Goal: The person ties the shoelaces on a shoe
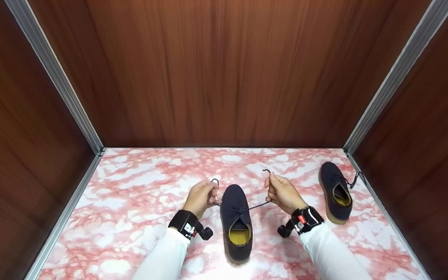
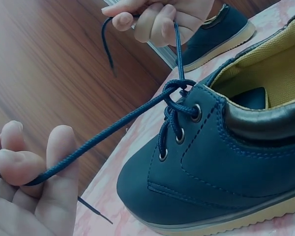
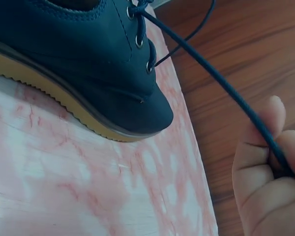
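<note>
Our left grip [image 1: 201, 197] and our right grip [image 1: 284, 192] each pinch one end of a dark blue lace [image 2: 120, 124], thumb against bent fingers. Around us, wood-grained panels [image 1: 224, 77] and grey metal rails [image 1: 53, 74] enclose the table [image 1: 130, 190], whose top is marbled pink and white. On it we see two dark blue shoes with pale soles, both standing sole down with toes pointing away from us.

The nearer shoe [image 1: 233, 198] lies between our hands, with the left grip just beside it and the right grip a little farther off. Its mouth holds a yellow lining [image 1: 239, 236]. The second shoe [image 1: 329, 177] stands well apart, beyond our right grip and near the right-hand rail; we see yellow inside it too, and its own lace [image 1: 358, 177] trails toward that rail.

From our fingers, the lace runs straight on both sides to a crossing [image 2: 179, 86] at the nearer shoe's throat, above the metal eyelets [image 2: 196, 113]. Short loose tips hang past each grip.
</note>
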